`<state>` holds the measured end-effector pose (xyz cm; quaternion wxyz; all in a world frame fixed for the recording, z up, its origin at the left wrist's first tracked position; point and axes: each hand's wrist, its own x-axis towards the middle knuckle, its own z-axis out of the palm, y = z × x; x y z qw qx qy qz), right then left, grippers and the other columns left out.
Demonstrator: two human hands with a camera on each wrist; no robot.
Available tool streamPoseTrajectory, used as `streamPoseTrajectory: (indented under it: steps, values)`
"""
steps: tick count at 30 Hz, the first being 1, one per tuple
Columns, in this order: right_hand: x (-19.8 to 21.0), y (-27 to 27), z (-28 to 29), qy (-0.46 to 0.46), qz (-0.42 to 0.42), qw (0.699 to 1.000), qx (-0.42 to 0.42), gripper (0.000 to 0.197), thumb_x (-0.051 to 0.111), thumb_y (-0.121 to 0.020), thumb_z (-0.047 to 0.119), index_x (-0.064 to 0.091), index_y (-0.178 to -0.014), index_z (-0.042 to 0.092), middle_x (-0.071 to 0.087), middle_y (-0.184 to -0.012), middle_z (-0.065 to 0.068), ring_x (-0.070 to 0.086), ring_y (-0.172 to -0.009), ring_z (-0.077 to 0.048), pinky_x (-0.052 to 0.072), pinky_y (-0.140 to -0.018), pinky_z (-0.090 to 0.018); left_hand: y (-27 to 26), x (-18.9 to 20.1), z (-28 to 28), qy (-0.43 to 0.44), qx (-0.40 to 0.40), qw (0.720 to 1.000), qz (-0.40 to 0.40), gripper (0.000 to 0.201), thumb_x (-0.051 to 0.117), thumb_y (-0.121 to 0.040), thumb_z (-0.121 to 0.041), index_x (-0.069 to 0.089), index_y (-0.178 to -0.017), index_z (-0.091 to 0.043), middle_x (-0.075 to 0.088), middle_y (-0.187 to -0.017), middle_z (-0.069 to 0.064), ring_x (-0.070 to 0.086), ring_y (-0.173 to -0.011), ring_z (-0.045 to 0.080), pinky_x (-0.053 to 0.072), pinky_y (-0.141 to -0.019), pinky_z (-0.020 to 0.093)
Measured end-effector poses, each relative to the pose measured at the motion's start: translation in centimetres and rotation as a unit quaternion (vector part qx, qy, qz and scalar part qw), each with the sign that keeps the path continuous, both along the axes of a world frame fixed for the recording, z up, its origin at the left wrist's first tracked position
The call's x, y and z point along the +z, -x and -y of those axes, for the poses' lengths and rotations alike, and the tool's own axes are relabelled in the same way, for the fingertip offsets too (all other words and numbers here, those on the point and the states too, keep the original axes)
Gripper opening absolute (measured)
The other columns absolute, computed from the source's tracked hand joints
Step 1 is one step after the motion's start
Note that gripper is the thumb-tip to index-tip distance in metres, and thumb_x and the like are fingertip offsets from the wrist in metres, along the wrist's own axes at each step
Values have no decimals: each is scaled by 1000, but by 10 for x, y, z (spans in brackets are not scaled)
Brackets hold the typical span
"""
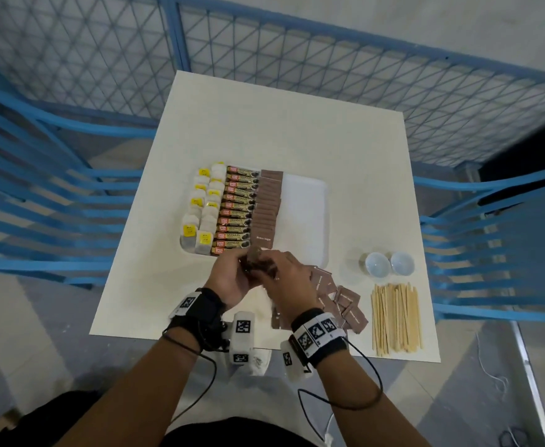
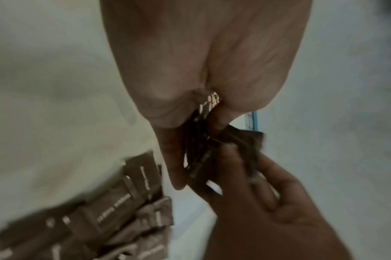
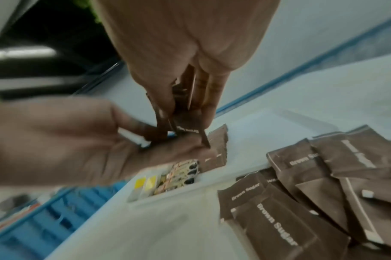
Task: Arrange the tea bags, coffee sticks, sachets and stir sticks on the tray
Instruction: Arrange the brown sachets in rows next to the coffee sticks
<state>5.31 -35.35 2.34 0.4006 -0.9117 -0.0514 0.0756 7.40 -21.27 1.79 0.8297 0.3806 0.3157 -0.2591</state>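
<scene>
A white tray [image 1: 306,201] in the middle of the table carries a column of tea bags [image 1: 205,208], a column of coffee sticks [image 1: 237,209] and a column of brown sugar sachets [image 1: 267,209]. Just in front of the tray's near edge, my left hand [image 1: 232,274] and my right hand [image 1: 284,275] meet and together hold a small stack of brown sugar sachets [image 1: 257,262]. In the wrist views fingers of both hands pinch that stack [image 3: 185,123] [image 2: 199,154]. Loose sachets [image 1: 338,301] lie on the table right of my right hand. Wooden stir sticks [image 1: 397,317] lie at the near right.
Two small white bowls [image 1: 388,264] stand right of the tray, behind the stir sticks. The tray's right half [image 1: 309,221] is bare. Blue chairs [image 1: 38,188] and a blue mesh fence [image 1: 297,59] surround the white table [image 1: 297,133].
</scene>
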Motion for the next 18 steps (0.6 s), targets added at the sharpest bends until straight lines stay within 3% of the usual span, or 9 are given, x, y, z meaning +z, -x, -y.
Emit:
streamPoseTrajectory:
  steps: [2,4,6,8,10,13,16,18]
  values:
    - [-4,0,-3,2,11,1000,24,33,79,-84,26,71,-116,20,69,-118,4,58,-111,-11,46,-95,-19,-2,1,-8,19,-5,1000,1,31,45,-101,-23,69,-111,-5,69,-103,15,67,-81,24,53,-69,35]
    - [-7,-1,-7,-2,45,998,45,27,77,-86,27,74,-112,20,69,-121,7,56,-113,-8,46,-98,-17,-3,-4,-16,2,-28,1000,9,23,49,-101,-15,71,-104,-9,69,-95,13,67,-80,26,56,-75,40]
    - [-7,-4,-11,-9,84,996,36,17,70,-90,17,76,-105,19,70,-117,9,58,-108,-8,47,-93,-14,-2,-6,-22,-21,-51,998,22,26,46,-102,-6,71,-109,-12,71,-92,12,66,-82,27,58,-80,45]
    - [-5,-9,-14,-16,94,995,-15,22,64,-89,5,76,-99,20,69,-109,13,58,-102,-5,43,-87,-6,-4,-5,-28,-30,-72,996,33,32,42,-104,-3,72,-108,-12,73,-87,13,68,-80,26,60,-73,45]
    - [-3,-17,-18,-18,74,995,-71,27,61,-90,2,74,-99,25,66,-105,16,59,-99,-4,44,-84,-8,-8,-2,-34,-23,-80,996,34,32,40,-106,-2,71,-110,-10,75,-93,17,72,-87,29,61,-75,47]
    - [-2,-32,-25,-25,49,993,-107,18,65,-93,15,71,-100,30,63,-98,16,60,-89,-4,50,-77,-20,-17,1,-44,-15,-83,996,31,27,46,-106,-2,65,-124,-8,74,-108,19,73,-98,34,62,-77,51]
    - [3,-45,-31,-47,-11,993,-105,11,74,-90,28,73,-100,27,64,-95,12,60,-82,-1,45,-70,-11,-26,3,-54,-20,-82,996,35,32,57,-101,-3,59,-133,-8,71,-115,20,72,-102,36,62,-73,49]
    - [4,-53,-35,-55,-52,991,-109,10,77,-88,29,73,-95,24,68,-92,10,60,-79,0,43,-67,-9,-31,3,-60,-25,-90,995,45,37,63,-97,-1,58,-132,-8,71,-116,17,71,-104,35,62,-73,49]
